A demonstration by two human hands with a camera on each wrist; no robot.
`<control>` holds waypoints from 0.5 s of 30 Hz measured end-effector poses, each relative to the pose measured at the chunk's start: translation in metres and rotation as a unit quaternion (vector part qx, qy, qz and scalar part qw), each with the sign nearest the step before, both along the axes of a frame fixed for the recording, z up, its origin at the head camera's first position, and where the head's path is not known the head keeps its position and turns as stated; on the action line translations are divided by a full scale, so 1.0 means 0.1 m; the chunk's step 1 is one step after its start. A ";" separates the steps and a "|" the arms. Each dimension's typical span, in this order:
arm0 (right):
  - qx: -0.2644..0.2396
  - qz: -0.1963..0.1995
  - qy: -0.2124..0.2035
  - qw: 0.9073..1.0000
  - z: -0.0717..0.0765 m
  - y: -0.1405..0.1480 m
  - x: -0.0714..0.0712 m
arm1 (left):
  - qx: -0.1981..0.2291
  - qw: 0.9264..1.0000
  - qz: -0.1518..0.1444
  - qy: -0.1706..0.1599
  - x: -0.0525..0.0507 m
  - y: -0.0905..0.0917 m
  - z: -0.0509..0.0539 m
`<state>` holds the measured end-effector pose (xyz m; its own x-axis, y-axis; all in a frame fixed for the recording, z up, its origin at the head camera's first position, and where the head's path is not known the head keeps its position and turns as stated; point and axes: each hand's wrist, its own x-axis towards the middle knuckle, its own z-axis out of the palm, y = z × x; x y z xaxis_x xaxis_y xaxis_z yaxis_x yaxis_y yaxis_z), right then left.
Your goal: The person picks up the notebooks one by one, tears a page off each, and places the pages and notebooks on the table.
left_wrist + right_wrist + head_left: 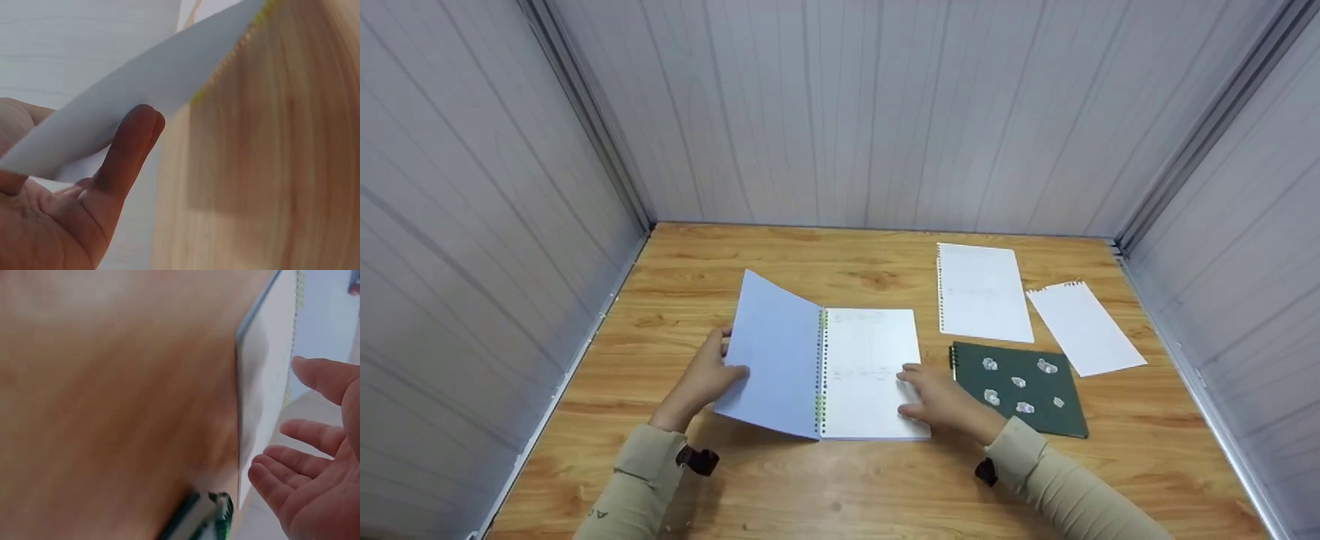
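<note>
A ring-bound notebook (873, 405) lies spread on the wooden table, its white printed page facing up on the right. Its pale blue cover (776, 352) stands tilted up on the left. My left hand (706, 379) holds that cover by the outer edge, thumb on the inner face and fingers behind; the left wrist view shows the thumb (132, 146) against the sheet. Over the right edge of the page is my right hand (945, 401), fingers spread and loosely bent. In the right wrist view this hand (320, 455) holds nothing; whether its fingertips touch the page I cannot tell.
A dark green ring-bound notebook (1035, 386) with shiny stickers lies right of my right hand. Behind it are a loose white punched sheet (986, 292) and a smaller torn-out sheet (1086, 330). Pale panel walls (840, 112) enclose the table (840, 487) at the back and sides.
</note>
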<state>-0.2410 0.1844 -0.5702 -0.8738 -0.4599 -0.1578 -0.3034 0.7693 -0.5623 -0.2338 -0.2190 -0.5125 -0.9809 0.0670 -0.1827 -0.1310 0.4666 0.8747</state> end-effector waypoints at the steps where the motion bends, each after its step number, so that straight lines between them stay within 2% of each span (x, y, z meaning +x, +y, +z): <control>1: 0.005 0.001 -0.001 1.000 -0.01 -0.01 0.01 | 0.013 1.000 -0.002 0.005 0.01 0.03 0.03; 6: 0.015 0.008 0.003 1.000 -0.05 0.00 0.04 | 0.086 0.996 -0.022 0.025 0.08 0.21 0.16; 10: 0.012 0.003 0.005 1.000 -0.09 0.01 0.04 | 0.153 0.985 -0.067 0.049 0.16 0.39 0.22; 15: 0.002 -0.002 -0.001 1.000 -0.10 0.01 0.04 | 0.191 0.970 -0.126 0.079 0.27 0.63 0.19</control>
